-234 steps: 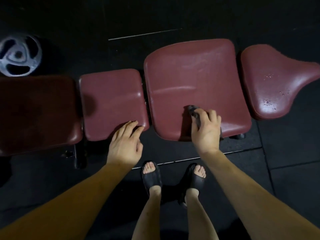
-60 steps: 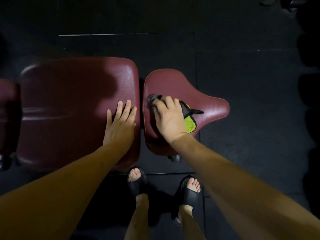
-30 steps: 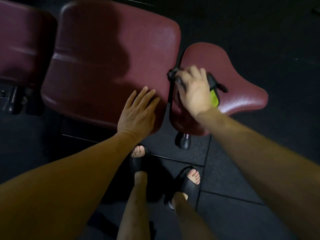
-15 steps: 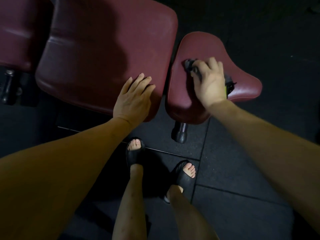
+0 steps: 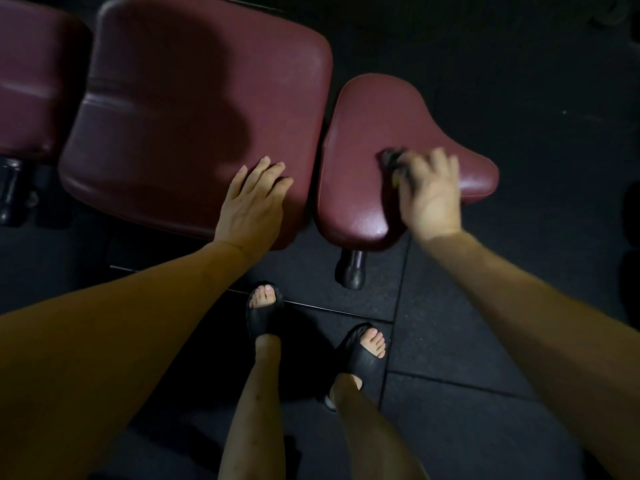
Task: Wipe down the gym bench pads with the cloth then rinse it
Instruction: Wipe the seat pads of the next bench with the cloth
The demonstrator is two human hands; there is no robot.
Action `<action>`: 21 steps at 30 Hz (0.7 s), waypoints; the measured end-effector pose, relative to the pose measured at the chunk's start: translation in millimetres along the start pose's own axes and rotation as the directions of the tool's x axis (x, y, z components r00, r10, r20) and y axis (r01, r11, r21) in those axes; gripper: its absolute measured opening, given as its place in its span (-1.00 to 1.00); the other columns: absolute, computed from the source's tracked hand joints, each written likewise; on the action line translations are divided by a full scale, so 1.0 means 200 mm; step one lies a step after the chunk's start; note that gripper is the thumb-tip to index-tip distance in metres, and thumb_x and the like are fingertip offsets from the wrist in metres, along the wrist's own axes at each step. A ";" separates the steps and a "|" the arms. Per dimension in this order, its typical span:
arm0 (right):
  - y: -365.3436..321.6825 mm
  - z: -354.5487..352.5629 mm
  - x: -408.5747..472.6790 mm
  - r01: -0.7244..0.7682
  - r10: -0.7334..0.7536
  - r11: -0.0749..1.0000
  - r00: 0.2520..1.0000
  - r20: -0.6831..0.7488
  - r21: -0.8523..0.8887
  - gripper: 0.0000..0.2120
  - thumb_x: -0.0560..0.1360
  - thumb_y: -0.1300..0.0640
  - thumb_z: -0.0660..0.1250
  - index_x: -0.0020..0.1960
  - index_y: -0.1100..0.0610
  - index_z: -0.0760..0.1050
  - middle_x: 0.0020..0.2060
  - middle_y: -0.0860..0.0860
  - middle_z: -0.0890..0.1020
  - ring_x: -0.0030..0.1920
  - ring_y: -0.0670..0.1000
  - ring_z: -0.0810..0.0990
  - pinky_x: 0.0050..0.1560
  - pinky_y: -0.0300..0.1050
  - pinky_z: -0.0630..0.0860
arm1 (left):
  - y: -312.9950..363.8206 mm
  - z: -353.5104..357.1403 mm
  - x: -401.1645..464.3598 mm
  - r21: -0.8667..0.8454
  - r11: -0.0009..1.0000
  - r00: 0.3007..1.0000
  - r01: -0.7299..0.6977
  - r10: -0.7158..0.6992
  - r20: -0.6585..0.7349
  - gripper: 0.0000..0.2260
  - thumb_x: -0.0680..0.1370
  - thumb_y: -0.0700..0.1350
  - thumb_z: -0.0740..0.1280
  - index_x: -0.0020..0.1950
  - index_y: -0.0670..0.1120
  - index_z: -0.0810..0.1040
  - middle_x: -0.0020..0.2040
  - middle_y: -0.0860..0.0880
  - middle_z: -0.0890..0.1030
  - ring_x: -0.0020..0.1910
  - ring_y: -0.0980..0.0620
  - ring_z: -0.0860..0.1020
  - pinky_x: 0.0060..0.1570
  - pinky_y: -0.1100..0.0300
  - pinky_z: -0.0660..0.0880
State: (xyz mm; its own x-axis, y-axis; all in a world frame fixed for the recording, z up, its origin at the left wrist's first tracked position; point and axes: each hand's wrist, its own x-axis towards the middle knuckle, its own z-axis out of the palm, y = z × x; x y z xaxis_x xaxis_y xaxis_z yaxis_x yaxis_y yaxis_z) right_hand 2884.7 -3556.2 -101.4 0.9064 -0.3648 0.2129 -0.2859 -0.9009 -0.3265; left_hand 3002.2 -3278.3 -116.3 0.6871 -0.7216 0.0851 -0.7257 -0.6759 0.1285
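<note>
Head view: the right hand [image 5: 431,199], blurred, grips a dark cloth [image 5: 393,161] on the tapered maroon pad [image 5: 367,133]; the left hand [image 5: 251,206] rests flat, fingers straight, on the large pad's [image 5: 194,109] near right corner.

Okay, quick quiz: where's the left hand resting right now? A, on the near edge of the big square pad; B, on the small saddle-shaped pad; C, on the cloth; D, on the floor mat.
A: the left hand lies flat with straight fingers on the big square pad, near its front edge.
</note>
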 end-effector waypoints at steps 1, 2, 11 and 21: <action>0.03 -0.01 0.04 -0.092 0.092 0.996 0.995 -0.047 -0.011 -0.73 0.58 0.23 0.27 0.25 0.22 0.58 0.04 0.24 0.54 -0.02 0.29 0.47 0.03 0.15 0.42 | 0.01 0.00 0.00 -0.011 1.000 1.000 0.007 -0.007 0.003 -0.61 0.56 -0.30 0.29 0.39 -0.16 0.53 0.48 -0.13 0.47 0.55 -0.16 0.34 0.55 -0.16 0.19; 0.03 -0.01 0.04 -0.145 0.144 0.989 0.986 -0.079 -0.003 -0.72 0.57 0.24 0.27 0.25 0.22 0.58 0.04 0.23 0.53 -0.01 0.29 0.46 0.03 0.16 0.43 | 0.01 0.00 0.00 -0.019 1.000 1.000 0.014 -0.014 0.007 -0.61 0.56 -0.30 0.29 0.39 -0.16 0.53 0.48 -0.13 0.47 0.56 -0.16 0.33 0.55 -0.15 0.18; -0.20 0.06 -0.48 0.102 -0.125 0.974 0.987 0.100 0.204 -0.75 0.58 0.24 0.39 0.24 0.25 0.61 0.10 0.20 0.59 0.02 0.23 0.46 0.05 0.15 0.49 | 0.13 -0.04 -0.01 -0.030 0.999 0.995 -0.024 0.027 0.099 -0.63 0.58 -0.16 0.19 0.37 -0.11 0.54 0.47 -0.10 0.48 0.55 -0.18 0.32 0.54 -0.20 0.19; 0.10 -0.04 -0.16 -0.454 0.474 0.881 0.851 -0.228 0.135 -0.76 0.56 0.23 0.31 0.22 0.19 0.59 0.10 0.22 0.55 0.00 0.25 0.48 0.04 0.05 0.41 | 0.43 -0.02 0.13 -0.111 0.993 0.980 -0.031 0.052 0.193 -0.57 0.55 -0.22 0.27 0.43 -0.08 0.52 0.49 -0.07 0.47 0.53 -0.10 0.36 0.52 -0.13 0.24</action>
State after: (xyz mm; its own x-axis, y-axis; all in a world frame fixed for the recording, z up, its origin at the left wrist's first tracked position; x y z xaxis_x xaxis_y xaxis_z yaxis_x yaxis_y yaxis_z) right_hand 2848.3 -3565.3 -108.1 0.5646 -0.7907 0.2365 -0.6213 -0.5958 -0.5089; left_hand 2957.9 -3353.6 -98.6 0.6286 -0.7712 -0.1005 -0.7382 -0.6324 0.2350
